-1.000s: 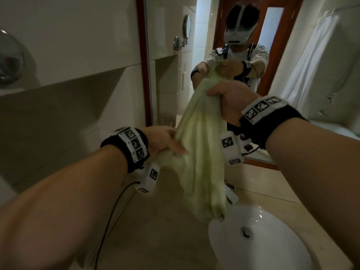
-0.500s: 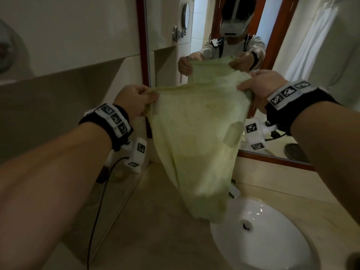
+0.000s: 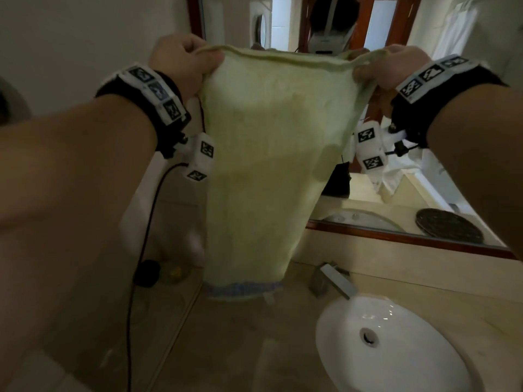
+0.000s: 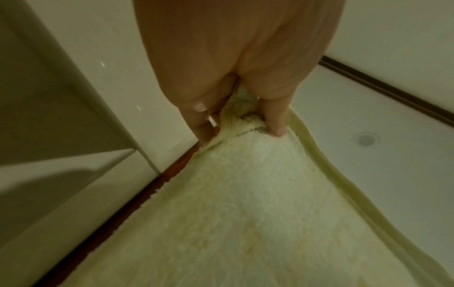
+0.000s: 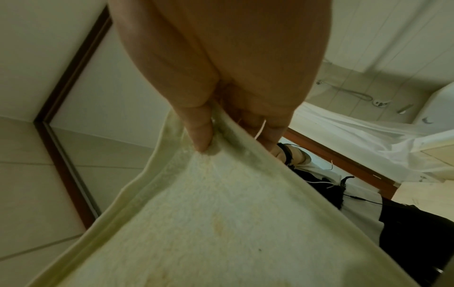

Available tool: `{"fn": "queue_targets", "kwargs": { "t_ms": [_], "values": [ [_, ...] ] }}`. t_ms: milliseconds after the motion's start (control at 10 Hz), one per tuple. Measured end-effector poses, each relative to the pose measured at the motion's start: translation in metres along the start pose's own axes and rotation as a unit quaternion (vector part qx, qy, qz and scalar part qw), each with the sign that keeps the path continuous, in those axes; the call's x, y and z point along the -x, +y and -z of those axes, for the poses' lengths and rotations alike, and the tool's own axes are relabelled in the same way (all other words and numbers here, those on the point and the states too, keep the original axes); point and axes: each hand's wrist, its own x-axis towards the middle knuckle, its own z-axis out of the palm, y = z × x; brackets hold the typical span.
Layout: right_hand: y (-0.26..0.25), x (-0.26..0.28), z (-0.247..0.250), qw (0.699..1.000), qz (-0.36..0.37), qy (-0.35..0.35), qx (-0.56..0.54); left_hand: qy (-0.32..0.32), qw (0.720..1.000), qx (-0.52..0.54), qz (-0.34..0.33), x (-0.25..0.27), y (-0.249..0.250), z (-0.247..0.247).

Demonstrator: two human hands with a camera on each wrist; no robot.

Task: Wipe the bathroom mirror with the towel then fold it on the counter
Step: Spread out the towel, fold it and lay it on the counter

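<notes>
A pale green towel [image 3: 263, 154] hangs spread out in the air in front of the mirror [image 3: 396, 171]. My left hand [image 3: 184, 59] pinches its top left corner and my right hand [image 3: 387, 66] pinches its top right corner. The top edge is stretched between them. The towel's lower end, with a blue striped band, hangs just above the beige counter [image 3: 235, 340]. In the left wrist view my fingers [image 4: 203, 130] grip the bunched terry [image 4: 245, 184]. The right wrist view shows my thumb [image 5: 200, 134] pressed on the towel's hem [image 5: 221, 194].
A white oval sink [image 3: 390, 346] is set in the counter at the lower right, with a metal faucet [image 3: 331, 280] behind it. A black cable [image 3: 141, 250] hangs from my left wrist. A small glass [image 3: 174, 271] stands by the wall at left.
The towel went from bunched and hanging in my hands to opened out flat. Both hands rose and moved apart, each now holding a top corner.
</notes>
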Motion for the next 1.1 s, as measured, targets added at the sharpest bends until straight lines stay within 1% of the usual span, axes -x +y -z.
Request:
{"fn": "queue_targets", "kwargs": {
  "t_ms": [100, 200, 300, 400, 500, 600, 700, 800, 900, 1000, 1100],
  "values": [
    [-0.004, 0.013, 0.000, 1.000, 0.013, -0.008, -0.025, 0.007, 1.000, 0.009, -0.006, 0.006, 0.000, 0.007],
    [0.001, 0.021, 0.009, 0.997, 0.010, -0.004, -0.075, 0.011, 0.999, 0.038, 0.004, 0.021, 0.000, 0.014],
    [0.011, 0.037, 0.022, 0.994, 0.006, -0.083, -0.075, -0.013, 1.000, 0.023, 0.015, 0.048, 0.000, 0.023],
    [0.028, 0.062, 0.037, 0.983, -0.026, -0.183, -0.009, -0.064, 0.997, -0.022, 0.048, 0.087, -0.006, 0.030],
    [0.051, 0.101, 0.057, 0.960, -0.077, -0.268, -0.015, -0.155, 0.980, -0.063, 0.103, 0.132, -0.019, 0.040],
    [0.079, 0.139, 0.077, 0.937, -0.137, -0.321, -0.016, -0.234, 0.954, -0.036, 0.185, 0.178, -0.036, 0.048],
    [0.098, 0.169, 0.094, 0.912, -0.176, -0.370, 0.029, -0.338, 0.902, -0.017, 0.268, 0.228, -0.043, 0.053],
    [0.117, 0.195, 0.106, 0.895, -0.212, -0.385, 0.076, -0.408, 0.850, -0.009, 0.333, 0.272, -0.046, 0.058],
    [0.147, 0.222, 0.110, 0.882, -0.243, -0.389, 0.107, -0.417, 0.817, -0.035, 0.397, 0.313, -0.060, 0.054],
    [0.189, 0.241, 0.102, 0.879, -0.286, -0.357, 0.133, -0.405, 0.804, -0.105, 0.422, 0.346, -0.085, 0.039],
    [0.236, 0.249, 0.088, 0.875, -0.326, -0.325, 0.152, -0.374, 0.809, -0.123, 0.436, 0.367, -0.111, 0.018]
  ]
}}
